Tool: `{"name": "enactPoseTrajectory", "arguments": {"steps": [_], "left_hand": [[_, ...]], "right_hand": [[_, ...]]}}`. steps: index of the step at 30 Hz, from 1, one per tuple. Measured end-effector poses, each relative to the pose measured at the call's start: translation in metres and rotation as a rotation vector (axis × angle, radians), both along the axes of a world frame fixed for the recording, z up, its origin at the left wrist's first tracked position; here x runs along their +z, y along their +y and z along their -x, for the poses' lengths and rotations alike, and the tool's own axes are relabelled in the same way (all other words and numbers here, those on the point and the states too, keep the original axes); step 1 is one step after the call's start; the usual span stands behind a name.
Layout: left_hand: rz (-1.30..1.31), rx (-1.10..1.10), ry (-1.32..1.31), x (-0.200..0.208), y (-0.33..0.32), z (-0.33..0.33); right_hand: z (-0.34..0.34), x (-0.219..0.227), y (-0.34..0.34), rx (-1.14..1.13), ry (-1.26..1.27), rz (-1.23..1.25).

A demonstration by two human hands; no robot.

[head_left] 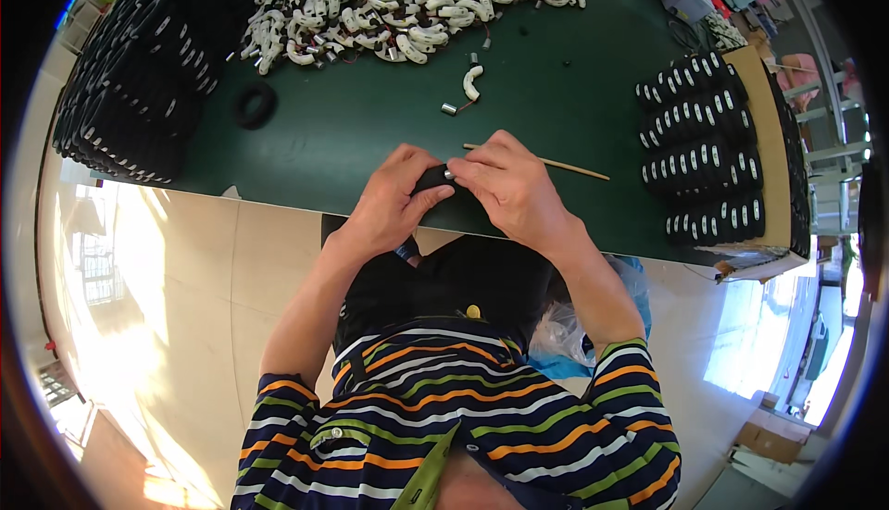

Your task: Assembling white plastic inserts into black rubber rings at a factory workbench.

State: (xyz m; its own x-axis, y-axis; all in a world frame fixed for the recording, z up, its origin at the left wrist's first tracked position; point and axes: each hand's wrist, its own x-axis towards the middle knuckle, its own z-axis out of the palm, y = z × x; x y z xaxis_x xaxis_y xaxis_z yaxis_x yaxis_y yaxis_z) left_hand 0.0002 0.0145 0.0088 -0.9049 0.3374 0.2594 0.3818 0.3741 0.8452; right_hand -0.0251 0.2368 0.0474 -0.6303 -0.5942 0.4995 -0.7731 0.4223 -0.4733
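Observation:
My left hand is closed round a black curved piece near the table's front edge. The fingers of my right hand pinch at its right end, where a small silver tip shows. Most of the piece is hidden by my fingers. A thin wooden stick passes behind my right hand; whether it touches the hand I cannot tell. Beyond my hands lies a white curved part with a small silver cylinder wired to it. A black ring lies farther left.
A heap of white curved parts covers the far side of the green table. Tall stacks of black rings stand at the left. On the right, rows of black pieces sit against a cardboard box.

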Motion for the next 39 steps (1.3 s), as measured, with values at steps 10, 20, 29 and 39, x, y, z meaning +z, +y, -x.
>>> {"name": "enactPoseTrajectory", "arguments": {"steps": [10, 20, 29, 39], "left_hand": [[-0.031, 0.019, -0.069, 0.0, -0.001, 0.001], [-0.076, 0.032, -0.051, 0.0, 0.0, 0.0], [-0.067, 0.031, -0.144, 0.006, 0.0, -0.001], [-0.02, -0.007, -0.035, 0.002, -0.001, 0.001]], "right_hand": [[0.002, 0.001, -0.001, -0.137, -0.24, 0.137], [0.0, -0.001, -0.01, -0.137, -0.257, 0.23], [0.0, 0.004, -0.011, -0.221, -0.426, 0.227], [0.015, 0.004, -0.007, -0.064, -0.339, 0.157]]}}
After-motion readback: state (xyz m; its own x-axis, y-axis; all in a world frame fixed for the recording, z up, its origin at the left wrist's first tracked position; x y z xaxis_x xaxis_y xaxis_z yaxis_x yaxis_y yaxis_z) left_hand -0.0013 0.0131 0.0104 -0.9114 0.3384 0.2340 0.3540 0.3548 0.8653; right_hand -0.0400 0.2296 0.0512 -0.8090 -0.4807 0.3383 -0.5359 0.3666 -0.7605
